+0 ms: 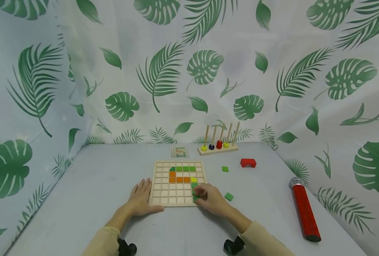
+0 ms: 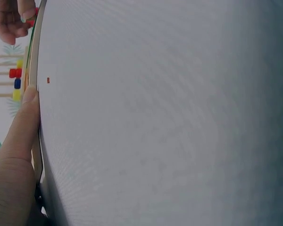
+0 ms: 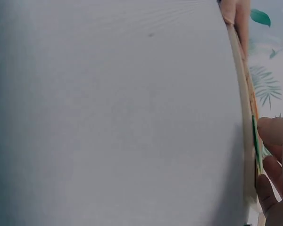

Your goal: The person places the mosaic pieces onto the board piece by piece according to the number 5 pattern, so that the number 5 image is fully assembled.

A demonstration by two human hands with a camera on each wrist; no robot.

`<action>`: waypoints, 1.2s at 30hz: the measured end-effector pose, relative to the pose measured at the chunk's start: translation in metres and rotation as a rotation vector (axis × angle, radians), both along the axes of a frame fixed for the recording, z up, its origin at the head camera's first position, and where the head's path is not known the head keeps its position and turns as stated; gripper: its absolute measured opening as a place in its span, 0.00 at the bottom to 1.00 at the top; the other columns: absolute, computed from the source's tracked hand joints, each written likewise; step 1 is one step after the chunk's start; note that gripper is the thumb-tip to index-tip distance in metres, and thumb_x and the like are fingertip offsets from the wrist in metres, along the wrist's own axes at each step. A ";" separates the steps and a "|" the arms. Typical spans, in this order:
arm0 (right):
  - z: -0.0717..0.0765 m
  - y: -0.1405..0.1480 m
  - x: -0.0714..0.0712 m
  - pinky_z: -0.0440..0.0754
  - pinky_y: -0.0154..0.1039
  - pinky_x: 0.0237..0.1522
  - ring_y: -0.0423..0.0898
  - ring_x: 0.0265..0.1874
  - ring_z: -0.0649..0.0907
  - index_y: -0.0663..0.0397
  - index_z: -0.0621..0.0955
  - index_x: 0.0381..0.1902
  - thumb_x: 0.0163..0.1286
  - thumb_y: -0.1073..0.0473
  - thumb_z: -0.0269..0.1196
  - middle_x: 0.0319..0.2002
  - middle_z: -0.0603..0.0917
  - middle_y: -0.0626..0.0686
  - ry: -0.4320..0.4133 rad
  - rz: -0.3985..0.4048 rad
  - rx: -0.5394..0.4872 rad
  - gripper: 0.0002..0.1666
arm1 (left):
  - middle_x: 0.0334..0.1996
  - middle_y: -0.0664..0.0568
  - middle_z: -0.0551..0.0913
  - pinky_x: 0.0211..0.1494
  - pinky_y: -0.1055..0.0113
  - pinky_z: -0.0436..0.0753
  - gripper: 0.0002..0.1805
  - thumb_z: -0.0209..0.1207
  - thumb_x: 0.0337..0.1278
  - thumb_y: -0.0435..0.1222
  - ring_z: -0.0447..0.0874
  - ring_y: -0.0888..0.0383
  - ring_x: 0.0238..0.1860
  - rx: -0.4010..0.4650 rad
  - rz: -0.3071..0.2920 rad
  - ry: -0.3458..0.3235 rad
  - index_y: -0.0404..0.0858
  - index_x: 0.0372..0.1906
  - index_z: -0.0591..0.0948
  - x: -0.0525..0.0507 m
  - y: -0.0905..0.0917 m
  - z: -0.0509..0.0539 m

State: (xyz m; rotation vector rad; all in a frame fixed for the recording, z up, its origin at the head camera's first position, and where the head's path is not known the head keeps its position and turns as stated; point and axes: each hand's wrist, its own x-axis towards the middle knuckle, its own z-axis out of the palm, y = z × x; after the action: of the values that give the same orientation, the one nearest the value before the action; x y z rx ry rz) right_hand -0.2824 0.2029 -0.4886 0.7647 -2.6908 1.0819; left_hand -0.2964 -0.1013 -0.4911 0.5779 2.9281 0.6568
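Note:
A square wooden grid board (image 1: 176, 195) lies on the table, with green, orange and yellow square tiles set in some of its cells. My left hand (image 1: 141, 199) rests flat against the board's left edge, fingers straight, its thumb along the front edge. At the front right corner, my right hand (image 1: 213, 200) has curled fingers and pinches a green tile (image 3: 255, 141) down at the board's surface. Part of that tile is hidden by the fingertips. Two loose green tiles, one farther back (image 1: 225, 169) and one near the right hand (image 1: 229, 196), lie right of the board.
Behind the board are a small pattern card (image 1: 179, 152) and a wooden peg stand (image 1: 218, 150) with coloured beads. To the right lie a red arch block (image 1: 248, 163) and a long red cylinder (image 1: 306, 209). A leaf-printed cloth (image 1: 163, 124) hangs around the table.

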 end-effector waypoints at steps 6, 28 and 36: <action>0.003 0.009 -0.003 0.81 0.37 0.35 0.45 0.35 0.78 0.61 0.80 0.46 0.55 0.72 0.67 0.36 0.82 0.51 0.108 -0.001 -0.048 0.18 | 0.72 0.34 0.48 0.70 0.44 0.40 0.65 0.62 0.40 0.67 0.39 0.38 0.72 0.006 -0.001 -0.004 0.26 0.71 0.50 0.000 0.001 0.001; 0.008 0.092 0.006 0.80 0.38 0.36 0.45 0.35 0.79 0.61 0.80 0.44 0.59 0.69 0.66 0.36 0.82 0.51 0.058 -0.330 -0.009 0.14 | 0.72 0.33 0.49 0.70 0.44 0.41 0.65 0.63 0.39 0.66 0.40 0.38 0.72 0.010 0.000 0.001 0.26 0.71 0.50 0.000 0.000 0.001; 0.008 0.105 0.009 0.79 0.37 0.37 0.44 0.34 0.78 0.63 0.79 0.44 0.60 0.68 0.65 0.34 0.80 0.50 -0.028 -0.332 -0.008 0.13 | 0.72 0.33 0.47 0.71 0.44 0.38 0.66 0.63 0.39 0.67 0.38 0.38 0.72 0.011 0.004 -0.011 0.26 0.72 0.49 -0.001 0.001 -0.001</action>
State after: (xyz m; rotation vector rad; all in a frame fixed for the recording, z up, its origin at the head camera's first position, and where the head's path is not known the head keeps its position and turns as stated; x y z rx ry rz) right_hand -0.2729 0.3074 -0.4805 0.2850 -2.7033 1.0241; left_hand -0.2974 -0.1007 -0.4917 0.5678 2.9183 0.6741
